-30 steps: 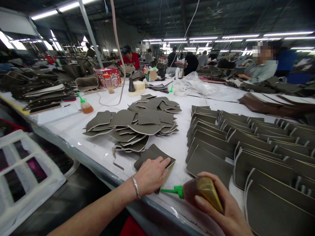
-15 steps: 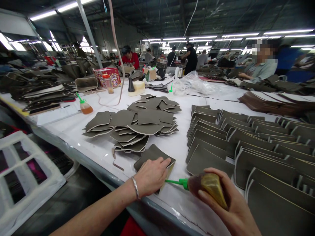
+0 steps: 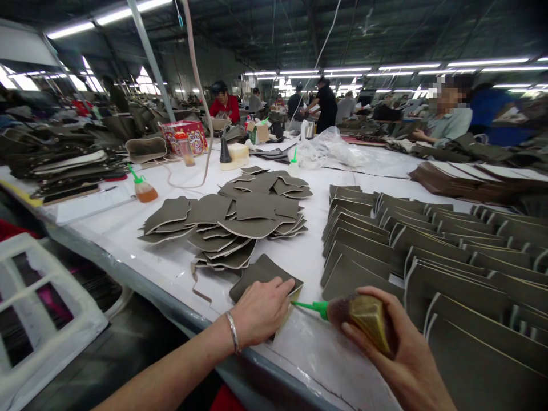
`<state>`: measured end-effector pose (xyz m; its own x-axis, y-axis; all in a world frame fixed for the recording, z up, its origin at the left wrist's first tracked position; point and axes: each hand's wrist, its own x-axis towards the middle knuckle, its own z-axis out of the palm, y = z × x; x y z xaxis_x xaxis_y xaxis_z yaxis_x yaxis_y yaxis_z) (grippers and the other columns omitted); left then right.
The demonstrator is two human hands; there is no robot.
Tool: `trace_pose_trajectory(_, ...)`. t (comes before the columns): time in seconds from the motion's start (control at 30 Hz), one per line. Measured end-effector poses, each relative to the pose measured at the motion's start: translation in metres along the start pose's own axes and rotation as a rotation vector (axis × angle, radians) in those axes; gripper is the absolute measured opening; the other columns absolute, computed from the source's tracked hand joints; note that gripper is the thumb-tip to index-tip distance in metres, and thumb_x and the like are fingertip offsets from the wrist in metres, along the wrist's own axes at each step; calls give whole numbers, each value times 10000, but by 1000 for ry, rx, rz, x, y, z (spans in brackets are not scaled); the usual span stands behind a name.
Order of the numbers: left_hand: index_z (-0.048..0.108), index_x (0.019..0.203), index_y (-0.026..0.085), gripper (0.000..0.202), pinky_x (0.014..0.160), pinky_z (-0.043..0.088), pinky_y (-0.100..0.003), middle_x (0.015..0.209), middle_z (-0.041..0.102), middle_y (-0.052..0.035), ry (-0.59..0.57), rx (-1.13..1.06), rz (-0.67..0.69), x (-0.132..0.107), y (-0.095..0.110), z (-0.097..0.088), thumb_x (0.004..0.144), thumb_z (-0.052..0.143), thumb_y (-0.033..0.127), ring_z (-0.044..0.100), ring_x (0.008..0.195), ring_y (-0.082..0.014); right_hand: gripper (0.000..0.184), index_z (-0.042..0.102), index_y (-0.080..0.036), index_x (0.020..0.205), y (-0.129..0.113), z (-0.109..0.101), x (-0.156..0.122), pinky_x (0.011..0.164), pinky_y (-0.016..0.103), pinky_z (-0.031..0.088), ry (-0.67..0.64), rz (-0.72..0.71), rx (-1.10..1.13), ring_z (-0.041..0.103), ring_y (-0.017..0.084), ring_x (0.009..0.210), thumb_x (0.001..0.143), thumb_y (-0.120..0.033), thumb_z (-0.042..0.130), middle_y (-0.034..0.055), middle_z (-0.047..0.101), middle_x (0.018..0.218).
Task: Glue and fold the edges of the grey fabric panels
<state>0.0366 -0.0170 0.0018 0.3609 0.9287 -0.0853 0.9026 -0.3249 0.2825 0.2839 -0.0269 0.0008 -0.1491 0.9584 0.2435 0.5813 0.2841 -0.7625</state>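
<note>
grey piece (image 3: pixel 260 275): on the table, just below the middle of the frame, partly covered by the hand on it; a yellowish strip (image 3: pixel 284 322) shows along its right edge
left hand (image 3: pixel 263 311): lower middle, back upward, laid over the piece with fingers reaching toward its right corner; the thumb is hidden, so whether it pinches the piece cannot be told
bracelet (image 3: pixel 232 331): silvery, around the left wrist
squeeze bottle (image 3: pixel 363 319): lower right of centre, tilted on its side, amber and brown
green nozzle (image 3: pixel 310 307): points left, its tip at the strip by the left fingertips; contact cannot be told
right hand (image 3: pixel 406 348): lower right, gripping the bottle between thumb and fingers
loose pile (image 3: pixel 222 222): overlapping grey pieces with pale edges, centre of the frame, just above the held-down piece
overlapping rows (image 3: pixel 462 285): more grey pieces, filling the right side
table (image 3: pixel 314 354): white top, running from lower middle toward upper right
second bottle (image 3: pixel 146 192): left of the pile, upright, green-tipped, orange liquid inside
sponge block (image 3: pixel 238 154): pale yellow, above the pile, beside a dark cone (image 3: pixel 225 149)
clear plastic (image 3: pixel 331 144): crumpled, upper middle
brown stack (image 3: pixel 462 185): right, beyond the rows
people: one in a red top (image 3: pixel 230 107), upper middle; one in a pale shirt (image 3: pixel 454 123), upper right
</note>
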Motion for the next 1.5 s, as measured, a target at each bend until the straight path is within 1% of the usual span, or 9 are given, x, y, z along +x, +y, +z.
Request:
trace_pose_trajectory(0.07, 494, 1297, 247, 386, 707, 508, -377, 1029, 657, -40, -3, -6, -4, 0, 1, -1, 973, 287, 279, 672, 833, -258, 440, 504, -311, 1192, 2, -1, 5, 688, 281, 498, 88, -31, -55, 622, 201, 815, 846, -538, 650, -13, 614, 1025)
trace_pose_trajectory(0.2, 500, 1287, 256, 379, 708, 507, -370, 1020, 658, -36, 4, -8, -4, 0, 1, 0, 974, 289, 278, 673, 820, -251, 422, 513, -308, 1177, 3, 1, 3, 717, 288, 483, 147, -47, -95, 610, 202, 830, 848, -539, 643, -13, 600, 1045)
trace_pose_trajectory(0.33, 475, 1332, 226, 409, 719, 509, -378, 1068, 655, -59, 0, 5, 6, 0, 1, 0, 973, 284, 269, 671, 855, -259, 418, 498, -310, 1191, 2, 4, -5, 695, 263, 494, 53, -16, -37, 618, 187, 818, 860, -522, 640, -21, 601, 1031)
trace_pose_trajectory(0.53, 478, 1334, 256, 406, 728, 513, -381, 1072, 657, -48, -8, -23, -17, 1, 1, -1, 976, 288, 274, 675, 845, -255, 448, 510, -309, 1177, -1, 0, 1, 687, 276, 475, 127, 22, -22, 602, 189, 793, 833, -557, 655, -24, 599, 995)
trace_pose_trajectory(0.7, 487, 1328, 232, 409, 734, 517, -400, 1070, 657, -56, -13, -20, -11, 0, 1, 0, 968, 297, 263, 675, 858, -272, 451, 501, -311, 1177, -1, 0, -6, 712, 271, 470, 53, 78, 27, 604, 183, 813, 837, -570, 643, -31, 597, 990)
trace_pose_trajectory(0.93, 494, 1321, 245, 407, 745, 519, -391, 1071, 654, -50, -11, -38, -21, 1, 1, -1, 970, 289, 261, 671, 875, -265, 474, 504, -300, 1183, 7, -1, -2, 688, 283, 480, 63, 77, 42, 607, 197, 790, 824, -568, 659, -18, 605, 977)
trace_pose_trajectory(1.1, 477, 1346, 221, 430, 772, 520, -396, 1094, 651, -59, -8, -40, -4, 1, 1, -1, 958, 292, 239, 667, 906, -264, 474, 497, -299, 1171, -9, 8, -15, 705, 278, 451, 0, 142, 139, 609, 203, 814, 810, -565, 653, -38, 628, 939)
trace_pose_trajectory(1.33, 476, 1346, 235, 431, 753, 521, -396, 1090, 652, -54, -9, -32, -28, 0, 0, -2, 957, 291, 245, 669, 881, -262, 467, 511, -282, 1156, -17, 10, -18, 763, 285, 413, 63, 190, 136, 592, 202, 839, 810, -565, 645, -34, 623, 964)
trace_pose_trajectory(1.5, 465, 1362, 233, 442, 779, 518, -408, 1100, 651, -57, -6, -43, -37, -1, 2, -1, 960, 284, 253, 669, 895, -267, 472, 504, -280, 1148, -22, 17, -32, 717, 281, 418, -11, 241, 272, 610, 208, 824, 804, -579, 627, -45, 640, 920)
